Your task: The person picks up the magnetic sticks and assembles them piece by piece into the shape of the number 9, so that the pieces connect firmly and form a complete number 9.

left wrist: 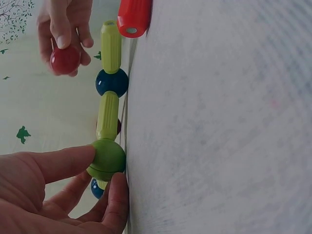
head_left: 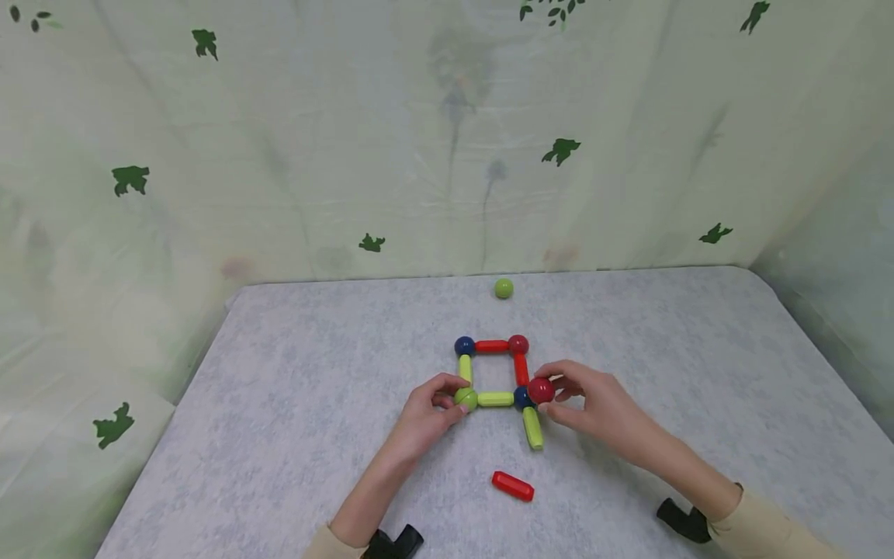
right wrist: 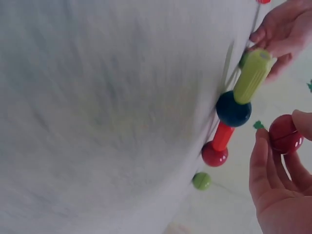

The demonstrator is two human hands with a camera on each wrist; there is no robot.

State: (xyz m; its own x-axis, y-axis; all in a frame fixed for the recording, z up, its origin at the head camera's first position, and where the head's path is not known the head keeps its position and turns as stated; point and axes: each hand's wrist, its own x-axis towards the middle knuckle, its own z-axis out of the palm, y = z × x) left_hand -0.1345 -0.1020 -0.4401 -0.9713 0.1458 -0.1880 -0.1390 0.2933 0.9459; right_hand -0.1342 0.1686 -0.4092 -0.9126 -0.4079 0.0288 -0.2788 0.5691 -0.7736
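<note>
A square of toy rods and balls lies on the table. Its far side is a red rod (head_left: 492, 346) between a dark blue ball (head_left: 464, 346) and a red ball (head_left: 518, 345). My left hand (head_left: 427, 413) pinches the green ball (left wrist: 108, 159) at the near left corner. Above the near right corner's blue ball (right wrist: 233, 108), my right hand (head_left: 588, 404) holds a separate red ball (right wrist: 285, 134) between thumb and fingers, off the table. From that corner a yellow-green rod (head_left: 533, 428) sticks out toward me, its near end free.
A loose red rod (head_left: 513, 486) lies on the table in front of the square. One green ball (head_left: 504, 288) sits near the table's back edge. Behind hangs a pale curtain (head_left: 314, 155) with green leaf shapes.
</note>
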